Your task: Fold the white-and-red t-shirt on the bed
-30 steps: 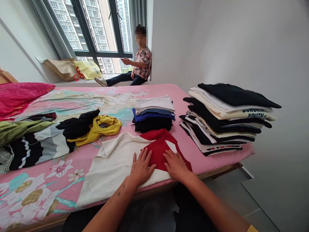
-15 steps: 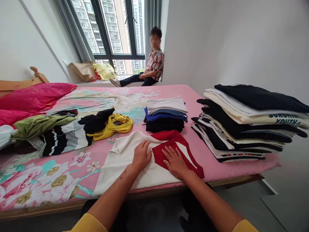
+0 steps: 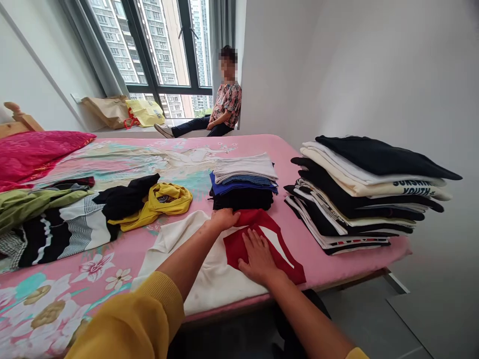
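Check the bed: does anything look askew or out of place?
The tall stack of black and white folded shirts at the bed's right edge leans, its upper layers jutting out past the mattress. A crumpled yellow garment and black garment lie unfolded on the left.

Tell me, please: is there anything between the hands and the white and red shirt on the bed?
Nothing visible is. The right hand lies flat on the red part of the white and red shirt. The left hand touches the shirt's far edge, right before the small pile of folded clothes.
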The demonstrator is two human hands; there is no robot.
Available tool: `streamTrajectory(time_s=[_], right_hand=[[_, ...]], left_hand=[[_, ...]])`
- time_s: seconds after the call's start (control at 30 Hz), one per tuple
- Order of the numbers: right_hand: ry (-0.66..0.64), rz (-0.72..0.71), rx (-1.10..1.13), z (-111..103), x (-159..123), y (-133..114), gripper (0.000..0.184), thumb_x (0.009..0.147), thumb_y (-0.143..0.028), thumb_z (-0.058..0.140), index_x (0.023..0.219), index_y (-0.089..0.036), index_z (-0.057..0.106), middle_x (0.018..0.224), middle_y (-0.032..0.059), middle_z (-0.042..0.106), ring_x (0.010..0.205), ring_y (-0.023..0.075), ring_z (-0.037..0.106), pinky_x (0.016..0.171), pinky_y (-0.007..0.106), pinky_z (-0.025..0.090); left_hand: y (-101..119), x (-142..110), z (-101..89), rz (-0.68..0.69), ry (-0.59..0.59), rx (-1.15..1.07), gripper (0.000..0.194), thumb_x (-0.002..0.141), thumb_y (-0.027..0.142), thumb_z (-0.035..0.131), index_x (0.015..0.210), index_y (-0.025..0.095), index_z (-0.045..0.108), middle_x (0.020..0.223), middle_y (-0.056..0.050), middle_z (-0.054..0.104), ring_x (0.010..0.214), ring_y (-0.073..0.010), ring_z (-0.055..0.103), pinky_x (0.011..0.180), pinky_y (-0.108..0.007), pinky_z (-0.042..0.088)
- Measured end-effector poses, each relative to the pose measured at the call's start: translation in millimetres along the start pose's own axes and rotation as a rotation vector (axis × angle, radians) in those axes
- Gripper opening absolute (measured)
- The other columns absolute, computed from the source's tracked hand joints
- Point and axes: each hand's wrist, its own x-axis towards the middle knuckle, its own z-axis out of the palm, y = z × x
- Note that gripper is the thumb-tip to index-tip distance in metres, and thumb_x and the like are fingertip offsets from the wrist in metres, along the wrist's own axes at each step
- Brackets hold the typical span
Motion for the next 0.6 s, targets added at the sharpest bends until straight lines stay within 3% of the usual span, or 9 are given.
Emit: streamTrajectory(time_s=[0.1,0.23,0.4,0.5,0.6], right_hand=[[-0.017,-0.008,0.018,-3,2,0,0.081,0.077,-0.050,0.049,0.146,-0.015,0.025,0.154,0.0116,0.015,0.142,0.0260,0.005,0.113,0.045,0.001],[0.003,-0.013,0.025,-5,1,1,0.079,0.079,-0.051,0.048,0.146,-0.017,0.024,0.154,0.0092,0.012,0.142,0.0260,0.004,0.113,0.045,-0.001],[-0.001,-0.026,0.047,-6,0,2,0.076,0.084,-0.058,0.037,0.147,-0.019,0.021,0.155,0.0066,0.012,0.142,0.0256,0.005,0.113,0.045,0.000],[-0.006,-0.016,0.051,-7,1,1,0.081,0.084,-0.064,0.034,0.147,-0.015,0.018,0.154,0.0089,0.014,0.142,0.0266,0.006,0.114,0.045,0.002],[0.027,-0.023,0.034,-7,1,-1,0.081,0.084,-0.063,0.038,0.145,-0.012,0.025,0.151,0.0139,0.023,0.141,0.0292,0.011,0.114,0.047,0.003]], left_hand=[[9,15,2.1,-0.081,-0.055,-0.044,0.040,0.070,0.051,0.061,0.082,0.013,0.066,0.095,-0.021,0.067,0.097,-0.0388,0.060,0.085,-0.052,0.041],[15,15,-1.6,0.024,-0.006,-0.187,0.018,0.075,0.035,0.056,0.076,0.017,0.061,0.081,-0.009,0.066,0.081,-0.0245,0.061,0.072,-0.035,0.046],[15,2,-11.4,0.206,0.128,-0.375,0.018,0.083,0.033,0.044,0.085,0.018,0.055,0.078,0.000,0.060,0.072,-0.0143,0.054,0.062,-0.024,0.042],[16,-11,-12.5,0.303,0.185,-0.422,0.014,0.080,0.030,0.047,0.086,0.018,0.053,0.079,0.001,0.058,0.072,-0.0129,0.052,0.065,-0.023,0.042],[20,-42,-4.7,0.430,0.174,-0.393,0.013,0.074,0.023,0.053,0.086,0.019,0.055,0.083,0.000,0.060,0.076,-0.0140,0.053,0.071,-0.025,0.043]])
